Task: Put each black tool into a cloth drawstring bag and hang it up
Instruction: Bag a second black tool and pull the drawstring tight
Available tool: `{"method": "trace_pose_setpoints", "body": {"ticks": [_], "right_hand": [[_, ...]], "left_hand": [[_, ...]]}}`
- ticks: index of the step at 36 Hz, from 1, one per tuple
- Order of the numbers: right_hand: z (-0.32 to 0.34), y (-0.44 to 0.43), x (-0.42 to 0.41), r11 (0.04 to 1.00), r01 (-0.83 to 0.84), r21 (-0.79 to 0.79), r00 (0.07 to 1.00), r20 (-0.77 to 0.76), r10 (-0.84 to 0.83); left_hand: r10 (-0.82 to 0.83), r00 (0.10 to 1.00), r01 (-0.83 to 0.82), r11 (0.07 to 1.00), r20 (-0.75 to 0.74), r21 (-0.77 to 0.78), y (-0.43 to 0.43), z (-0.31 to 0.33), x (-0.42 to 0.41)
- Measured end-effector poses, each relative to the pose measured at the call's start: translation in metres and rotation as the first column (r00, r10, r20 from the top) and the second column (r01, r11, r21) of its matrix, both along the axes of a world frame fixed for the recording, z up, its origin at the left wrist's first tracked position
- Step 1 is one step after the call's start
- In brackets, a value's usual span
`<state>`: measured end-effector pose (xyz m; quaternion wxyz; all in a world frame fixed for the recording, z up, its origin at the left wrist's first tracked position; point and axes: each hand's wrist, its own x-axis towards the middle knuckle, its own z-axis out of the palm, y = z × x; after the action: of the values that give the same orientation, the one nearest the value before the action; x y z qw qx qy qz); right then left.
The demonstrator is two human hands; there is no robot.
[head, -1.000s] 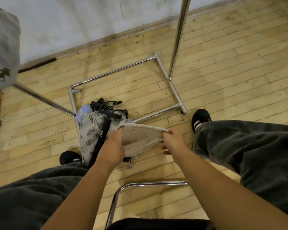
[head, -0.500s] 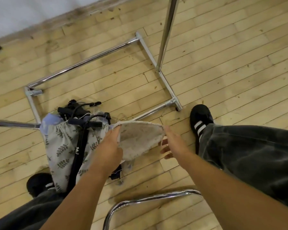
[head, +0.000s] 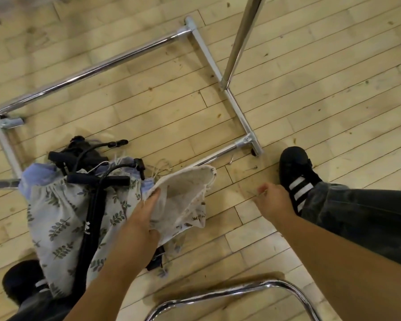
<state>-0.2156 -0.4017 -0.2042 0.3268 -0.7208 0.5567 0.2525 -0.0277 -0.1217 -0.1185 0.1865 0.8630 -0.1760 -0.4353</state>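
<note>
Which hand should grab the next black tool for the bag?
Right, likely. The left hand grips the cloth bag open, so it is busy; the right hand is off the bag. Catch: the black tools lie on the left, so it must reach across.

We count two hands (head: 146, 216), two black shoes (head: 296, 167), two black tools (head: 97, 179), at least two cloth bags (head: 185, 188), and one chrome rack (head: 236, 107).

Wood-plank floor (head: 333, 66) with a chrome rack base (head: 97, 66), leaf-print cloth bags (head: 60, 218), black tools (head: 95, 205), a black shoe (head: 296, 170).
</note>
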Motion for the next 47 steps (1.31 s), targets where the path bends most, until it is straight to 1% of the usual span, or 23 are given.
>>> {"method": "trace_pose_setpoints", "body": {"ticks": [5,8,13,16,19,21,23,25,26,29,31,33,35,36,38,40,41,43,47], "right_hand": [[-0.02,0.0,-0.001,0.997,-0.068,-0.033,0.997,-0.044,0.067],[-0.03,-0.001,-0.001,0.99,-0.134,-0.037,0.99,-0.054,0.132],[-0.041,-0.005,-0.001,0.982,-0.176,-0.064,0.983,-0.068,0.171],[-0.047,-0.006,-0.001,0.981,-0.18,-0.069,0.981,-0.085,0.174],[-0.046,-0.004,0.002,0.983,-0.179,-0.039,0.975,-0.137,0.173],[-0.04,-0.003,0.007,0.99,-0.142,-0.006,0.982,-0.127,0.14],[-0.03,0.001,0.016,0.999,-0.038,0.021,0.998,-0.058,0.039],[-0.009,0.011,0.03,0.994,0.103,0.04,0.992,0.07,-0.106],[0.001,0.018,0.037,0.983,0.171,0.06,0.973,0.146,-0.178],[0.035,0.041,0.062,0.949,0.294,0.117,0.883,0.348,-0.316],[0.063,0.055,0.078,0.933,0.334,0.136,0.807,0.471,-0.357],[0.09,0.068,0.091,0.918,0.353,0.182,0.735,0.553,-0.393],[0.121,0.084,0.099,0.911,0.33,0.248,0.686,0.6,-0.412],[0.134,0.092,0.1,0.927,0.284,0.243,0.685,0.626,-0.374],[0.151,0.107,0.099,0.98,0.11,0.163,0.726,0.661,-0.192],[0.16,0.12,0.092,0.993,-0.085,0.085,0.782,0.623,0.014],[0.162,0.124,0.088,0.988,-0.148,0.05,0.802,0.591,0.09],[0.163,0.13,0.079,0.983,-0.177,-0.04,0.826,0.537,0.171],[0.179,0.13,0.059,0.963,-0.183,-0.197,0.868,0.428,0.252]], "left_hand": [[0.047,0.998,-0.048,0.999,-0.033,-0.013,0.002,-0.007,-0.002],[0.07,0.997,-0.07,0.998,-0.046,0.004,0.0,-0.008,-0.003],[0.072,0.996,-0.07,0.997,-0.058,0.035,-0.008,-0.005,-0.003],[0.051,0.997,-0.049,0.998,-0.055,0.045,-0.007,-0.011,-0.004],[0.038,0.997,-0.036,0.999,-0.063,0.019,-0.006,-0.017,-0.007],[0.038,0.997,-0.037,0.999,-0.069,0.006,-0.008,-0.018,-0.008],[0.024,0.998,-0.024,1.0,-0.056,-0.005,-0.011,-0.017,-0.01],[0.01,0.999,-0.01,1.0,-0.043,-0.016,-0.012,-0.013,-0.011],[0.008,0.999,-0.008,1.0,-0.043,-0.019,-0.012,-0.013,-0.012],[0.008,1.0,-0.009,0.999,-0.028,-0.03,-0.01,-0.011,-0.017],[0.013,1.0,-0.013,0.998,0.006,-0.055,-0.008,0.001,-0.02],[0.002,1.0,-0.001,0.998,0.019,-0.065,-0.007,0.009,-0.024],[0.012,1.0,-0.01,0.997,0.019,-0.071,-0.003,0.022,-0.027],[0.015,1.0,-0.014,0.997,0.015,-0.074,-0.001,0.028,-0.028],[0.021,1.0,-0.02,0.997,0.016,-0.08,0.001,0.04,-0.031],[0.038,0.999,-0.037,0.996,0.018,-0.079,0.003,0.054,-0.035],[0.05,0.999,-0.048,0.995,0.019,-0.083,0.004,0.06,-0.037],[0.068,0.997,-0.065,0.992,0.023,-0.105,0.008,0.068,-0.041],[0.074,0.996,-0.069,0.991,0.041,-0.117,0.019,0.092,-0.048]]}}
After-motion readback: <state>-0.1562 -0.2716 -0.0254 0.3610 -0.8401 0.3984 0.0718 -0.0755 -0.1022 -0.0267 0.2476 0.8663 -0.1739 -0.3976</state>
